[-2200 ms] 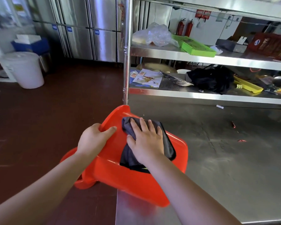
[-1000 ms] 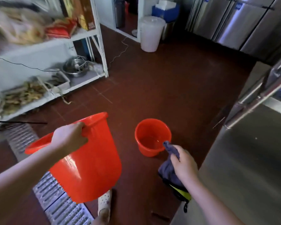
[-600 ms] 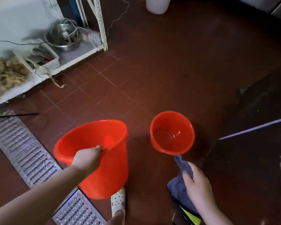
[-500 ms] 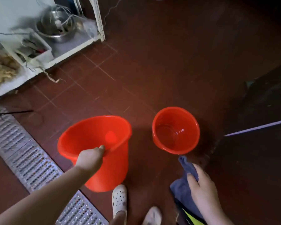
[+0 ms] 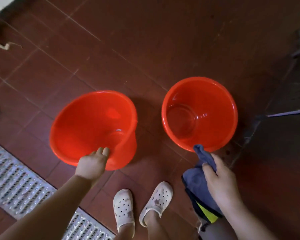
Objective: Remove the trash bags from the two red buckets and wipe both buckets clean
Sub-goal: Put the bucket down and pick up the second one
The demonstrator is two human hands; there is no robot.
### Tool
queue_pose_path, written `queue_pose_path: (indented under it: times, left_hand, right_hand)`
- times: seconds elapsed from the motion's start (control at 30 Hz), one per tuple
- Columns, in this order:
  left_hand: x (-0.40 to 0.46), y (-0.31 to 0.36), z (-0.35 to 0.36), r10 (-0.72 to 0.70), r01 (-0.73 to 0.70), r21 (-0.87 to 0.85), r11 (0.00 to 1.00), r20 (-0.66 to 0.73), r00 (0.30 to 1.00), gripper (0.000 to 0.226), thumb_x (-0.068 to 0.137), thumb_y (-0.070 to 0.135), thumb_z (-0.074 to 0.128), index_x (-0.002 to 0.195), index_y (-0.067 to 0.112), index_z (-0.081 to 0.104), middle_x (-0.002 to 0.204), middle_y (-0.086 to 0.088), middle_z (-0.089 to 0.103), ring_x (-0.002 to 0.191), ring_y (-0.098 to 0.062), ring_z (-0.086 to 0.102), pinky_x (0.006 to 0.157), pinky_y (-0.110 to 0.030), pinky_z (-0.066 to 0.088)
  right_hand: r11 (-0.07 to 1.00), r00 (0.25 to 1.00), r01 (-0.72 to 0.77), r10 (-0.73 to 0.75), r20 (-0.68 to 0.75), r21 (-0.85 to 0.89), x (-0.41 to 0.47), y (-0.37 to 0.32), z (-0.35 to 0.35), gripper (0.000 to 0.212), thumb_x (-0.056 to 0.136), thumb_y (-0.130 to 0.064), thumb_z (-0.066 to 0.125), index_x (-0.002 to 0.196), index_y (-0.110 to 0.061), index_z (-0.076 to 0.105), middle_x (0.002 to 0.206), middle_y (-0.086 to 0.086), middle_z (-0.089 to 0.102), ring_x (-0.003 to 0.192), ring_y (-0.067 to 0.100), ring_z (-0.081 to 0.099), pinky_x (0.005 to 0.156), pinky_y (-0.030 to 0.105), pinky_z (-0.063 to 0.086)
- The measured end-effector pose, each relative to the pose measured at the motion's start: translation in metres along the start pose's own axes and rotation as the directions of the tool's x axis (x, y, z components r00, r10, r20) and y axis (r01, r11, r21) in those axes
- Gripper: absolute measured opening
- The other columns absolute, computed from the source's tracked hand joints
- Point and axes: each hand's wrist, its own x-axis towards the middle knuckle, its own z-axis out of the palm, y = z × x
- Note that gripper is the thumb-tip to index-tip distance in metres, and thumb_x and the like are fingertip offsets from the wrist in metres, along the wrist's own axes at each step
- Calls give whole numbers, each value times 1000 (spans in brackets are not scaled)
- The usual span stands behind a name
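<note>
Head view, looking straight down at a dark red tiled floor (image 5: 145, 40).

Left of centre: a red bucket (image 5: 87, 125), mouth up and tipped a little toward the lower left, no bag inside, glossy inner wall and base visible. At its near rim, the left hand (image 5: 92, 164), fingers (image 5: 104, 151) reaching over the edge onto the inner wall; whether curled round the rim or merely laid on it, cannot tell.

Right of centre: a second red bucket (image 5: 215, 101), upright on the floor, likewise bare inside, just beside the first with a narrow strip of tile between them.

Lower right: the right hand (image 5: 218, 179), fingers curled round a bunched blue-grey cloth (image 5: 196, 179) with a yellow-green patch at its lower end; one corner of the cloth pointing up and overlapping the near rim of the second bucket.

Bottom centre: two white perforated clogs (image 5: 140, 205) on the tiles, toes toward the buckets.

Lower left: a metal drain grate (image 5: 12, 181) running diagonally across the floor.

Upper left corner: a pale edge, blurred.
</note>
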Motion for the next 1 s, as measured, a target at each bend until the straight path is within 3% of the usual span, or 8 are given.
queue_pose_path:
  times: [0.2, 0.3, 0.5, 0.67, 0.77, 0.83, 0.93, 1.0]
  left_hand:
    - [-8, 24, 59, -11, 10, 15, 1000, 80, 997, 25, 65, 10, 35, 64, 8, 59, 51, -8, 51, 33, -24, 52, 24, -21, 34]
    - [-12, 30, 72, -54, 47, 51, 998, 155, 986, 6, 56, 0, 58, 59, 5, 60, 49, -10, 50, 33, -26, 52, 24, -25, 38]
    - [3, 46, 59, -117, 133, -10, 991, 407, 906, 65, 4, 24, 94, 57, 6, 62, 47, -8, 54, 33, -26, 54, 32, -26, 42]
    - [62, 98, 14, 73, -60, -89, 994, 155, 985, 28, 55, 27, 83, 72, 10, 68, 61, -5, 61, 48, -26, 62, 37, -25, 46]
    - [111, 145, 14, -106, 156, -218, 963, 225, 969, 36, 77, 29, 72, 104, 9, 60, 94, -9, 65, 85, -30, 65, 60, -34, 49]
    - [143, 172, 26, -321, 455, -432, 778, 350, 880, 44, 82, 32, 65, 112, 6, 46, 110, -15, 60, 103, -34, 58, 76, -36, 44]
    - [182, 193, 56, -521, 789, -576, 214, 616, 591, 58, 79, 34, 72, 114, -4, 45, 116, -22, 59, 107, -37, 59, 88, -37, 48]
    - [196, 199, 72, -467, 808, -571, -141, 759, 455, 51, 80, 27, 73, 114, -6, 54, 107, -21, 64, 96, -35, 65, 87, -42, 53]
  right_hand:
    - [999, 999, -46, 46, 5, 12, 33, 30, 17, 35, 93, -12, 52, 126, -23, 57, 109, -5, 65, 104, 14, 57, 85, 30, 40]
    - [997, 998, -68, 68, -3, 38, 41, 39, 17, 33, 92, -11, 53, 122, -24, 59, 99, -12, 63, 97, 11, 58, 80, 27, 37]
    - [991, 993, -114, 116, -15, 69, 51, 47, -2, 27, 93, -14, 53, 116, -27, 60, 90, -20, 62, 89, 5, 58, 72, 27, 39]
    - [985, 988, -156, 157, -5, 68, 49, 47, -28, 29, 94, -20, 52, 122, -25, 57, 100, -10, 63, 98, 14, 58, 77, 32, 42]
    - [987, 988, -152, 153, -1, 56, 54, 51, -37, 28, 94, -22, 51, 121, -30, 55, 100, -12, 62, 94, 10, 57, 74, 30, 41]
    - [991, 992, -122, 124, -21, 58, 60, 58, -38, 27, 93, -21, 52, 114, -37, 56, 95, -19, 60, 88, -3, 54, 69, 25, 40]
    - [996, 996, -81, 82, -44, 24, 70, 75, -34, 25, 92, -23, 53, 105, -44, 52, 91, -22, 57, 84, -7, 52, 64, 22, 39]
    - [997, 995, -80, 80, -57, 6, 75, 89, -31, 22, 91, -25, 53, 104, -42, 52, 93, -19, 56, 84, 2, 53, 64, 25, 39]
